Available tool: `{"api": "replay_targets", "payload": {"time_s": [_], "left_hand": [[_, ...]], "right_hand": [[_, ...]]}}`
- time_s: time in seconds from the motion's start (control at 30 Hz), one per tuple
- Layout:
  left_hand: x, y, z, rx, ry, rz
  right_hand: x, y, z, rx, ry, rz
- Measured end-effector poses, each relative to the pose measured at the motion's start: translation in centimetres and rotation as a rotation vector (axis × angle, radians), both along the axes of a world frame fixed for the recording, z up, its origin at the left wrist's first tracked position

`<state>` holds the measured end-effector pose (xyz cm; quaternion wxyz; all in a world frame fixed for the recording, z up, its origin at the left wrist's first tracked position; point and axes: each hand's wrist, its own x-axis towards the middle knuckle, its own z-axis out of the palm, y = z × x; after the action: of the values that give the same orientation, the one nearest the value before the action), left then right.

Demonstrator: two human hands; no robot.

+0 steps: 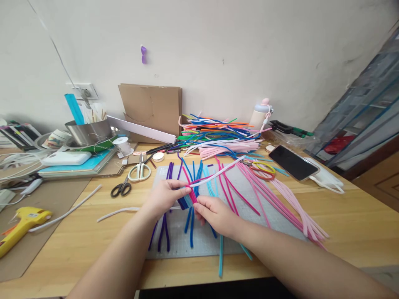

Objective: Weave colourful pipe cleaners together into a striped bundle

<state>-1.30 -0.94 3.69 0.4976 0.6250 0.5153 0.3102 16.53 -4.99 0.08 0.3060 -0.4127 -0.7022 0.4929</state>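
Near edge: one turquoise fuzzy stem (220, 257) overhangs the grey gridded cutting mat (179, 246) onto the pale wooden worktop (77, 249) at five o'clock from the hands; dark purple fuzzy stems (162, 238) lie at seven.
Right hand: grip narrow; thumb and fingers (213, 214) pinch the lower end of a short bundle of magenta fuzzy stems (193, 196).
Left hand: grip narrow; thumb and forefinger (170, 195) close on the bundle's upper part, by one end of a long white fuzzy stem (218, 173) pointing to two o'clock.
Bundle: above the mat's middle, between both hands, just beside a blue band; whether the two are joined, I cannot tell.
Done: magenta strands are gathered side by side; the mat's stems look grouped by colour.
Left: the white stem's far end is free, and many long pink fuzzy stems (280, 207) lie loose at three o'clock.
Far side: white-handled scissors (139, 171) at ten, a mixed-colour stem heap (218, 128) at one.
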Motion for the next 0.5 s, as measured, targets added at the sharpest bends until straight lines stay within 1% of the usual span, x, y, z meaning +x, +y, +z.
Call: {"api": "replay_targets", "payload": {"time_s": [0.13,0.23,0.37,0.43,0.5], "left_hand": [[0.36,-0.1,-0.11,-0.06,-0.094,0.028],[0.46,-0.07,-0.22,-0.064,-0.092,0.019],[0.48,-0.03,-0.33,-0.019,-0.064,0.003],[0.49,-0.06,-0.33,-0.001,-0.058,-0.001],[0.5,-0.12,-0.35,0.013,-0.047,-0.004]], "right_hand": [[0.01,0.03,0.04,-0.022,0.023,0.007],[0.0,0.12,0.08,-0.019,0.008,0.03],[0.11,0.19,0.11,0.02,-0.051,0.067],[0.31,0.13,0.32,0.125,-0.159,0.045],[0.69,-0.09,0.69,0.301,-0.319,-0.021]]}}
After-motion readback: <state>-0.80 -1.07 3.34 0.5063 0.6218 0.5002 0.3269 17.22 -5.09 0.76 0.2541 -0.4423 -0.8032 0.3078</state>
